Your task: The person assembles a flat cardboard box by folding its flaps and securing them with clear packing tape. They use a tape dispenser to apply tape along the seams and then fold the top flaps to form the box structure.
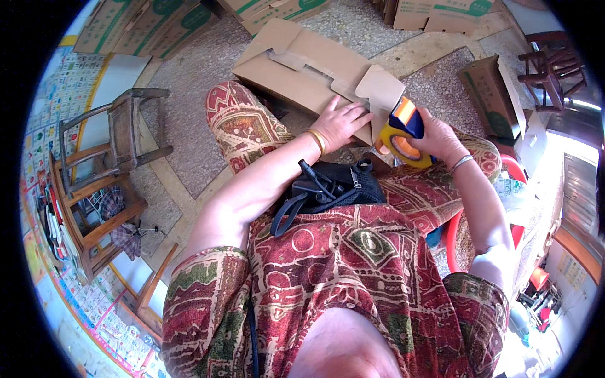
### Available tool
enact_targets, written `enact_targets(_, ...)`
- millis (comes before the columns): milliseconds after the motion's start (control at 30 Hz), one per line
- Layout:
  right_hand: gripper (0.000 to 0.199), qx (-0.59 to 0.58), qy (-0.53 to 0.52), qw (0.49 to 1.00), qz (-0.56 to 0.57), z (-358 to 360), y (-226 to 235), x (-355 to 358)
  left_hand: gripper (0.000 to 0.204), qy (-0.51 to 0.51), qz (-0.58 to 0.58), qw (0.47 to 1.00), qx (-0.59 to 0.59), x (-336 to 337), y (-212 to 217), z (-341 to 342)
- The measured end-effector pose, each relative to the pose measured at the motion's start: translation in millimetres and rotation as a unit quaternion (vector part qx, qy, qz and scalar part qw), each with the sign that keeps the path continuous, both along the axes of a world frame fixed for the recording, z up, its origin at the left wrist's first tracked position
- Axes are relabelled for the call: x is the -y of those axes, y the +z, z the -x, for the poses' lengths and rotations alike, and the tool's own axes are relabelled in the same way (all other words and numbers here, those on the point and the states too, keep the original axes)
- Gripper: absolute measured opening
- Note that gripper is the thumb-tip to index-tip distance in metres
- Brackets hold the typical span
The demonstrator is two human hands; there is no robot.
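Observation:
A brown cardboard box (287, 66) lies across in front of my knees, its flaps folded over with a gap between them. At the box's right end one flap (380, 90) sticks out. My left hand (340, 125) rests with fingers spread on the near right part of the box, pressing on the cardboard. In my right hand (438, 137) is a tape dispenser (403, 133), blue and orange on top with a yellow roll below. The dispenser is held by the box's right end, close to the flap. My right fingertips are partly hidden behind it.
Stacked cardboard boxes (135, 28) stand at the far left, with more flattened cartons (441, 14) at the far right. Another carton (490, 94) stands right of the box. A wooden chair (120, 135) is at left, and a small wooden stool (545, 72) at right. A black pouch (334, 186) lies at my waist.

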State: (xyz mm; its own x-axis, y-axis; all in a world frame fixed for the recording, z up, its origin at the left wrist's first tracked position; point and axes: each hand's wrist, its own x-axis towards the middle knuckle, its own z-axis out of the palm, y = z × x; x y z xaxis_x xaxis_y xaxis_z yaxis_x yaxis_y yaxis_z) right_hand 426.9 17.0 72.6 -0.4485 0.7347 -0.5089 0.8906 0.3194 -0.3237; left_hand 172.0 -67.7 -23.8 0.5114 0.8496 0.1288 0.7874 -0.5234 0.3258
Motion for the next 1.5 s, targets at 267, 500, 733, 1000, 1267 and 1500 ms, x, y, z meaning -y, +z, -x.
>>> enact_targets(267,0.067,0.041,0.040,0.998,0.033,-5,-3,-7,0.084,-0.012,0.016,0.999,-0.029,-5,-4,-3)
enact_targets(500,0.082,-0.008,0.008,0.997,0.073,-4,-37,3,0.082,-0.015,0.014,1.000,-0.016,1,-1,3)
enact_targets(733,0.076,-0.071,0.009,0.997,0.041,0,-41,19,0.038,-0.069,0.021,0.991,0.112,11,5,24)
enact_targets(1000,0.085,-0.095,-0.004,0.995,0.030,2,-44,26,0.047,0.112,-0.062,0.984,0.127,-30,37,79)
enact_targets(1267,0.071,-0.137,0.016,0.990,-0.001,7,-42,34,0.082,0.324,0.114,0.923,-0.172,-67,2,127)
enact_targets(1500,0.080,-0.111,0.015,0.993,0.019,10,-42,38,0.084,0.301,0.128,0.923,-0.204,-60,8,96)
